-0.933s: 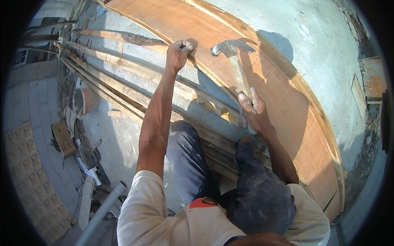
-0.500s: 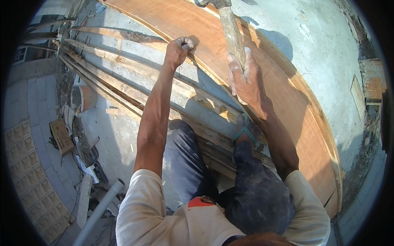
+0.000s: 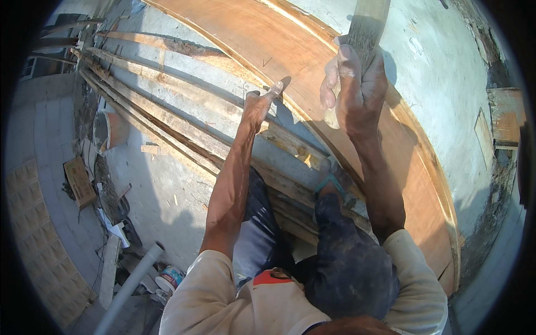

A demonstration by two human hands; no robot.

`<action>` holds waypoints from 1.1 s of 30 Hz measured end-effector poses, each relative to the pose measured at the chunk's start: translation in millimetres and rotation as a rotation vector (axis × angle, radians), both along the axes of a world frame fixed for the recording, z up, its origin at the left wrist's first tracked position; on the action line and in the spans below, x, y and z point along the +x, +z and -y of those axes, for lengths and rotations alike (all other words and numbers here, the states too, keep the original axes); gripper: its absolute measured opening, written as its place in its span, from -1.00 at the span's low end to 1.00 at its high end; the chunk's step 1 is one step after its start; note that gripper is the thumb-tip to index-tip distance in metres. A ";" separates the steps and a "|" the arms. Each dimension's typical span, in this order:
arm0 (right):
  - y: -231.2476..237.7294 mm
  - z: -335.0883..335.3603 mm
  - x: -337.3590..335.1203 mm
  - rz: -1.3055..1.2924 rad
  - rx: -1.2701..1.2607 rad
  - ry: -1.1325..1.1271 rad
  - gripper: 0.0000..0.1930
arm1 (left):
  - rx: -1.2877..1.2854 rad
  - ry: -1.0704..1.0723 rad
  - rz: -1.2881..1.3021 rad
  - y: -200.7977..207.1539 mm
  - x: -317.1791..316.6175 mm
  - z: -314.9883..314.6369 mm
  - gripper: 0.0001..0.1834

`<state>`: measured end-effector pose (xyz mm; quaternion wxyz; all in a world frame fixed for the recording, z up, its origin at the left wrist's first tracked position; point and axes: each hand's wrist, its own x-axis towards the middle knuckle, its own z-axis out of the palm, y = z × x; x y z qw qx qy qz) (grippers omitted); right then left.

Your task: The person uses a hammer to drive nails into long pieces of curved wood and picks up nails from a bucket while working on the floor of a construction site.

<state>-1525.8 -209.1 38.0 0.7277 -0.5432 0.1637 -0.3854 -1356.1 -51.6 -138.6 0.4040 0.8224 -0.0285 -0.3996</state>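
Observation:
My right hand is wrapped around the wooden handle of a hammer, raised over a long curved plywood panel. The hammer's head is out of view past the top edge. My left hand is at the panel's near edge strip, its thumb and fingertips together at the rim and the other fingers curled. Whatever is pinched there is too small to make out. A dark shadow falls on the plywood just beyond those fingertips.
Several long rough timbers lie left of the panel and run under my legs. My sandalled foot is beside the panel's edge. At the left are a bucket, a cardboard box and a grey pipe.
My right hand has lifted the hammer up and to the right, taking its head out of view. My left hand has moved right and slightly down along the panel's edge.

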 end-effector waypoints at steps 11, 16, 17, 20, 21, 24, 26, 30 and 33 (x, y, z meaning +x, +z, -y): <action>-7.7 -1.8 -12.2 -0.830 -0.168 0.315 -0.46 | -0.147 0.067 -0.171 17.2 -61.1 14.4 -0.20; -43.5 -4.4 -8.2 -0.378 -0.290 -0.063 -0.40 | -0.151 0.041 -0.191 24.9 -60.3 26.9 -0.16; -69.4 -11.9 -6.6 -0.473 -0.409 -0.120 -0.36 | -0.146 0.030 -0.192 26.4 -60.8 28.4 -0.17; -94.3 -23.0 -0.3 -0.995 -0.416 0.277 -0.29 | -0.156 -0.012 -0.173 9.2 -54.7 14.3 -0.18; -78.8 -22.0 3.5 -1.071 -0.377 0.441 -0.27 | -0.166 -0.046 -0.153 0.0 -47.5 5.2 -0.18; -72.9 -7.5 0.2 -0.972 -0.514 0.355 -0.37 | -0.147 -0.026 -0.154 2.6 -43.1 19.0 -0.19; -26.2 -8.5 1.8 -0.812 -0.389 0.247 -0.46 | -0.166 0.000 -0.146 13.4 -51.8 16.1 -0.23; -37.3 -15.8 0.9 -0.541 -0.281 0.010 -0.62 | -0.163 0.015 -0.166 31.5 -62.7 25.9 -0.28; -88.3 -17.7 -1.2 -0.885 -0.493 0.195 -0.48 | -0.130 -0.001 -0.179 8.0 -54.0 19.5 -0.26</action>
